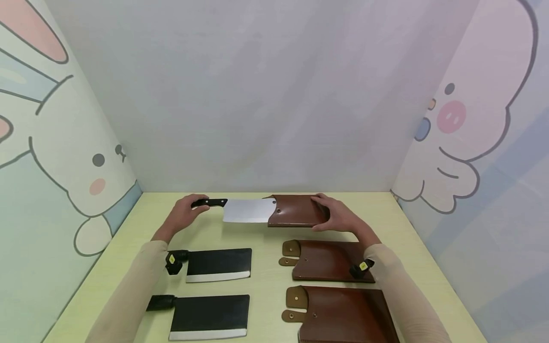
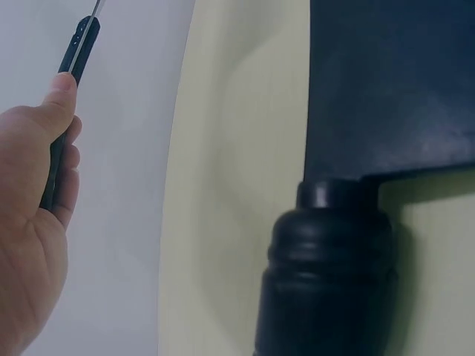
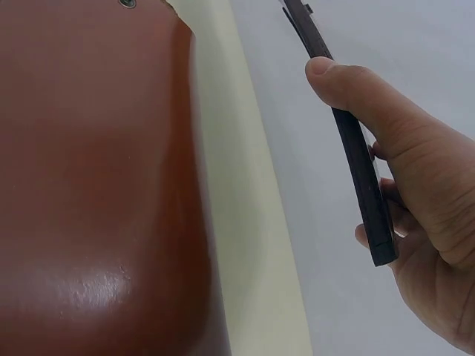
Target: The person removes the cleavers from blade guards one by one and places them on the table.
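Note:
A cleaver (image 1: 246, 211) with a bright blade and a black riveted handle is raised near the table's back edge. My left hand (image 1: 185, 213) grips its handle (image 2: 79, 48), thumb laid along it in the left wrist view. The blade's front end is inside the mouth of a brown leather sheath (image 1: 296, 211), so the tip is hidden. At the sheath's closed right end, my right hand (image 1: 339, 214) holds it between thumb and fingers; the right wrist view shows the sheath's narrow edge (image 3: 356, 170) in that grip.
Two black-bladed cleavers, an upper one (image 1: 218, 265) and a lower one (image 1: 210, 317), lie at the left. Two more brown sheaths, one (image 1: 330, 259) above the other (image 1: 343, 314), lie at the right with their straps open. A pale wall (image 1: 266, 95) stands behind the table (image 1: 268, 267).

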### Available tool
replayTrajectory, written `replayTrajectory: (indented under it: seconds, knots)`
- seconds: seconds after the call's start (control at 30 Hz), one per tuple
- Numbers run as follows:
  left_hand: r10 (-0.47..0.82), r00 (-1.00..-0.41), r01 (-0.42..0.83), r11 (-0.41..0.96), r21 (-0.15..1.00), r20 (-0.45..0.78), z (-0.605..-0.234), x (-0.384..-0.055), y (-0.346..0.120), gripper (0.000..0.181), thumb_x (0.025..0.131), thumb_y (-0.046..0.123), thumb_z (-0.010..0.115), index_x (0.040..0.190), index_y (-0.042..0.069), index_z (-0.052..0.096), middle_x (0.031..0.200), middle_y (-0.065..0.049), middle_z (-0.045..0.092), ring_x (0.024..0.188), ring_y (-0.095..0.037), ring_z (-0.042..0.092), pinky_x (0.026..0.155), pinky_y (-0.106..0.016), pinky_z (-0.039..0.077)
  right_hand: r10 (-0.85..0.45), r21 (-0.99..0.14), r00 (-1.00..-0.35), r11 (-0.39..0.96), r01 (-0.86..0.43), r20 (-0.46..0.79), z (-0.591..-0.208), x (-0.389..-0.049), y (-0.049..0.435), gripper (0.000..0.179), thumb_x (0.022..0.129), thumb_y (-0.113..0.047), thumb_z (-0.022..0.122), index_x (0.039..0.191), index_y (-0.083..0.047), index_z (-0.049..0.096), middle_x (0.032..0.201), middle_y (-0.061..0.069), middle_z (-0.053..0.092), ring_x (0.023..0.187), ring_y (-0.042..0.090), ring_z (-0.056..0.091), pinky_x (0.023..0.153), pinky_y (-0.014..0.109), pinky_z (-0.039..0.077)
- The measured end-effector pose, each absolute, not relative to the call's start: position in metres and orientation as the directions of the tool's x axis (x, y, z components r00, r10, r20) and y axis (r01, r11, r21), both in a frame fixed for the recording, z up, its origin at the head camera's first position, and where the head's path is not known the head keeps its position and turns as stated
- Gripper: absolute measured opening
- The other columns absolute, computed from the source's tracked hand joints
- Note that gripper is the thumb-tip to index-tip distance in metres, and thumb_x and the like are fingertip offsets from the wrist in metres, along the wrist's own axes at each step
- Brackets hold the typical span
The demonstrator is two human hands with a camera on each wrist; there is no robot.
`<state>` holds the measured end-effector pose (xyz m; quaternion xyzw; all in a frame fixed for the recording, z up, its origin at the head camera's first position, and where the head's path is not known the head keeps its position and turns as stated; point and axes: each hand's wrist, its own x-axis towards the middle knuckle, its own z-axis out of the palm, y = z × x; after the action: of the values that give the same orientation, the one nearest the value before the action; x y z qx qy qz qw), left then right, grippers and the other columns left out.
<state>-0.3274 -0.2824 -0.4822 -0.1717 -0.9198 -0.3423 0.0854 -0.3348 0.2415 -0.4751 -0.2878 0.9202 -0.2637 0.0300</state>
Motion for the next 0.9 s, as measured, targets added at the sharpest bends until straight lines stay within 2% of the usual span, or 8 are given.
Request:
replayTrajectory:
  seconds: [0.17, 0.4, 0.9]
  knots:
    - [0.251, -0.931, 0.363, 0.710, 0.603, 0.265, -0.482, -0.326, -0.289, 0.042, 0.100, 0.025, 0.069, 0.134, 0.000, 0.063, 0.130, -0.024, 0.064, 0.119, -0.042, 0.061, 0.097, -0.059, 0.048, -0.533, -0.509, -0.841, 0.701, -0.499, 0.091, -0.475, -0.335, 0.248, 0.102, 0.077, -0.039, 0.091, 0.160, -0.015, 0.036, 0.165, 0.017, 0.029, 0.147, 0.041, 0.035, 0.105, 0.060, 0.042]
    - [0.246, -0.930, 0.363, 0.729, 0.580, 0.273, -0.484, -0.323, -0.299, 0.042, 0.100, 0.024, 0.068, 0.134, -0.001, 0.063, 0.131, -0.025, 0.063, 0.121, -0.043, 0.059, 0.099, -0.059, 0.047, -0.546, -0.490, -0.833, 0.705, -0.512, 0.086, -0.480, -0.338, 0.257, 0.101, 0.079, -0.039, 0.089, 0.160, -0.013, 0.035, 0.165, 0.022, 0.026, 0.147, 0.045, 0.032, 0.105, 0.062, 0.041]
    - [0.230, -0.941, 0.331, 0.769, 0.547, 0.247, -0.485, -0.315, -0.316, 0.044, 0.101, 0.027, 0.066, 0.134, -0.002, 0.062, 0.134, -0.027, 0.061, 0.123, -0.046, 0.057, 0.100, -0.061, 0.045, -0.518, -0.506, -0.854, 0.723, -0.471, 0.055, -0.485, -0.338, 0.275, 0.101, 0.079, -0.039, 0.089, 0.160, -0.012, 0.034, 0.165, 0.022, 0.026, 0.148, 0.046, 0.031, 0.105, 0.063, 0.040]
